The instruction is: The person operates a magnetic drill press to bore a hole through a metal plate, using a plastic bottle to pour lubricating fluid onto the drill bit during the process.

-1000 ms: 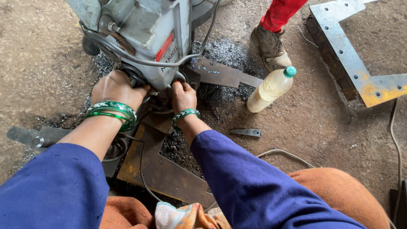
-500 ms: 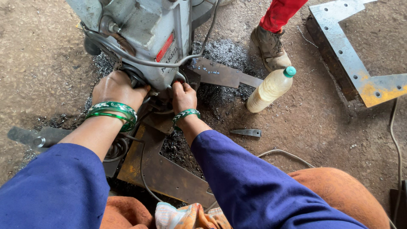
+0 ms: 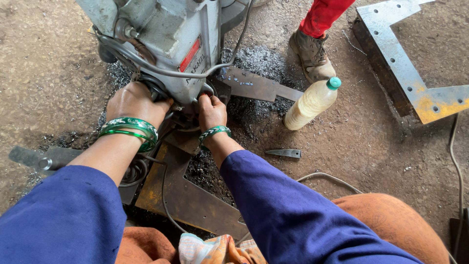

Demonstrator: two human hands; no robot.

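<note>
Nothing much had moved since the earlier frames: both hands kept the same places under the machine, and the bottle and the metal pieces lay where they were.

At the far left, a grey metal piece with a short round stub lay on the dirt floor. Next to it, the left hand, wearing green bangles at the wrist, was pressed against the lower part of the grey drilling machine. Its fingers curled in under the machine's body; they seemed to be wrapped round a dark round part there, though the grip itself was hidden. A black cable ran across the machine's front.

Just to the right, the right hand, with a green and white bangle, was closed tight at the machine's base, fingers folded in on something I could not make out. Below both hands lay a rusty steel plate with dark metal shavings heaped on and around it. The machine stood on this plate, directly ahead of the person's knees.

Further right, a narrower steel strip pointed toward a plastic bottle of pale liquid with a green cap, which lay tilted on the ground. A small flat metal wedge lay near it. Behind the bottle stood another person's boot under a red trouser leg. At the far right lay an angled steel frame with holes.
</note>
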